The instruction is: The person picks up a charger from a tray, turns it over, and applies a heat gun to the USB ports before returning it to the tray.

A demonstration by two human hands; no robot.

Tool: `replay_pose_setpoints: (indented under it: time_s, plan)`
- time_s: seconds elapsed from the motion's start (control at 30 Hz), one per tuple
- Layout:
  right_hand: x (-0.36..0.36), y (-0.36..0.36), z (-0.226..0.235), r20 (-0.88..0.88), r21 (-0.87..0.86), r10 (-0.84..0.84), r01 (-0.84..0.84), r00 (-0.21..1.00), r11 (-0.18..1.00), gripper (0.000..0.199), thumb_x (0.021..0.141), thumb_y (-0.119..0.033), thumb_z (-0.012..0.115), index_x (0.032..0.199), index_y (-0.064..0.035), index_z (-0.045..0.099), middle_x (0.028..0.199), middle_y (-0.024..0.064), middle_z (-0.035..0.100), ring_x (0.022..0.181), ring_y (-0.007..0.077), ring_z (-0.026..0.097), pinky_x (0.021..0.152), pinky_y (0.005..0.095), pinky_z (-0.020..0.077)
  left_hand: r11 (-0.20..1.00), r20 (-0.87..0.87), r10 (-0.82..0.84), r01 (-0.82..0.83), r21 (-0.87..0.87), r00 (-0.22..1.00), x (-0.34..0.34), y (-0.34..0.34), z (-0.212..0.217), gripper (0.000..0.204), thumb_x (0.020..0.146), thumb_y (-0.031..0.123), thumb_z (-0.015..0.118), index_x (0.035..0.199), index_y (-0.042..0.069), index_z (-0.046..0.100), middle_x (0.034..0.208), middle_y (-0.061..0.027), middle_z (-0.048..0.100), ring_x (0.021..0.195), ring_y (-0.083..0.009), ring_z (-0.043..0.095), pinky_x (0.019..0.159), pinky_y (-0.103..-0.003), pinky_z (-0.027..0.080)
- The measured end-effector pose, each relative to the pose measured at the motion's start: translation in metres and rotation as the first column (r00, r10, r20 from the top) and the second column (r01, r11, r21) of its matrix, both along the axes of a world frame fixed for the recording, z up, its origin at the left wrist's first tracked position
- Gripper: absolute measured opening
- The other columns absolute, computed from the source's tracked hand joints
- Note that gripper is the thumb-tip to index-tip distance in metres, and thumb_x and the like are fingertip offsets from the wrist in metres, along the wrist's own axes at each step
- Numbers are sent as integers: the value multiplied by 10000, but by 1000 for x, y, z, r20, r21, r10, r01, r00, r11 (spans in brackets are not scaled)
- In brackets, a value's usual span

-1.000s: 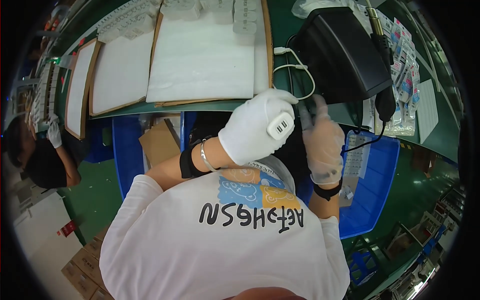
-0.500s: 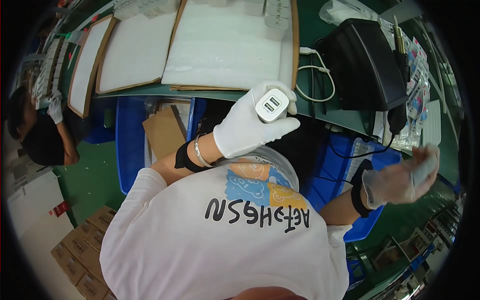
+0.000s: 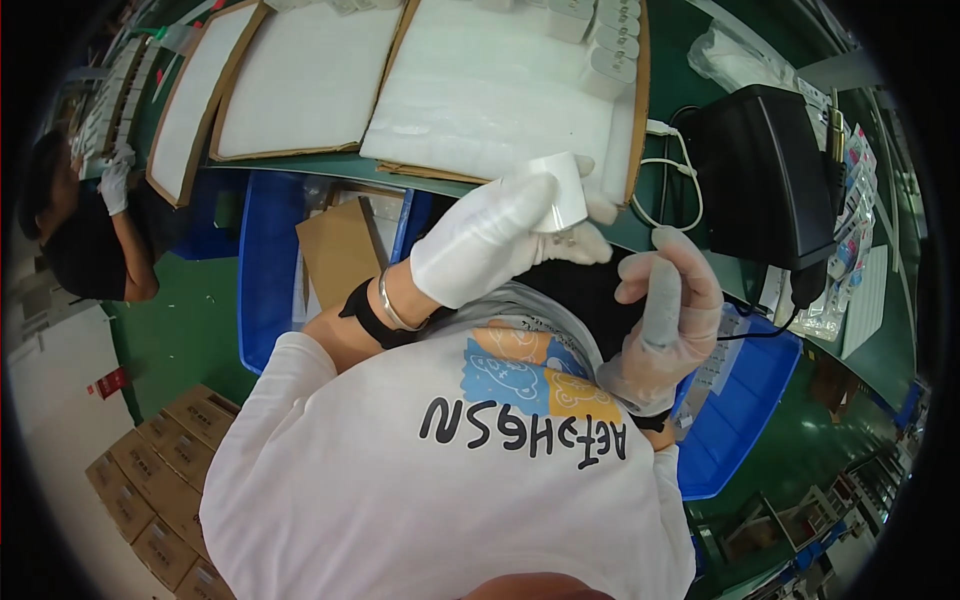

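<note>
My left hand [image 3: 500,232], in a white glove, is closed around a white two-port USB charger [image 3: 562,192]. A plain pale side of the charger faces up, and its ports are turned out of sight. It hangs just over the near edge of the work table. To the right, my right hand [image 3: 675,315] wears a thin translucent glove. Its fingers are curled but apart, and one of them looks covered in grey-blue. I make out nothing gripped in it, and a gap separates it from the charger.
White-lined trays [image 3: 490,95] lie on the green table, one with several white chargers [image 3: 608,70] at its far right. A black box-shaped device [image 3: 750,170] and white cable [image 3: 690,195] stand right. Blue bins [image 3: 265,270] sit below the edge. A co-worker [image 3: 95,230] works far left.
My right hand has come in from the far right toward the left hand. The charger has been turned, so its ports no longer show. The view has shifted slightly.
</note>
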State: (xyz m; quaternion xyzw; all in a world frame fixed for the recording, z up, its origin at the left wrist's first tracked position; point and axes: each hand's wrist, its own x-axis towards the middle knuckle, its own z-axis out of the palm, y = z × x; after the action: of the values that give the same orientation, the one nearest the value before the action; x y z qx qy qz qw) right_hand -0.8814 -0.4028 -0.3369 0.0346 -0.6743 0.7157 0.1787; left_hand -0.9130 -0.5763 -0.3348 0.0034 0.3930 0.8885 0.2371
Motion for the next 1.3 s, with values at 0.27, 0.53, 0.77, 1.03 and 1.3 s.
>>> replay_pose_setpoints:
  time_s: [0.27,0.53,0.77,1.03,1.3]
  plan:
    - [-8,10,-2,63,-37,62,-60,996,998,226,972,-112,512,1139,13,599,785,70,647,611,70,526,543,186,423,890,299,-161,8,456,941,5,-3,-7,755,940,623,361,1361,-1,421,897,-72,546,711,-178,496,689,-287,432]
    - [-11,31,-4,87,-114,8,2,996,993,227,970,-118,518,1131,12,610,777,66,640,595,72,520,538,185,420,759,231,-252,44,650,940,3,-4,-21,622,958,524,429,1292,2,478,1005,-106,601,865,-201,576,758,-317,476]
    - [-5,14,-3,122,-79,36,-27,992,997,258,952,-117,554,1170,15,593,825,73,645,635,65,531,577,181,438,671,-451,84,-385,-634,889,6,2,-5,497,793,252,763,1200,53,556,1035,-79,605,963,-221,583,803,-340,488]
    - [-4,-4,-11,315,-85,342,-332,886,939,421,871,-3,643,1274,-3,524,1008,30,628,842,62,553,770,204,438,409,-701,-125,-607,-681,702,5,-4,-5,558,659,141,855,1139,75,579,1118,-92,588,1038,-227,585,887,-317,478]
    - [-6,-10,-6,295,-51,361,-362,885,931,409,873,-10,646,1265,2,531,975,29,632,812,66,556,759,203,444,492,-648,-25,-554,-671,762,8,-11,7,505,665,131,811,1107,76,572,1083,-124,584,996,-304,579,849,-351,491]
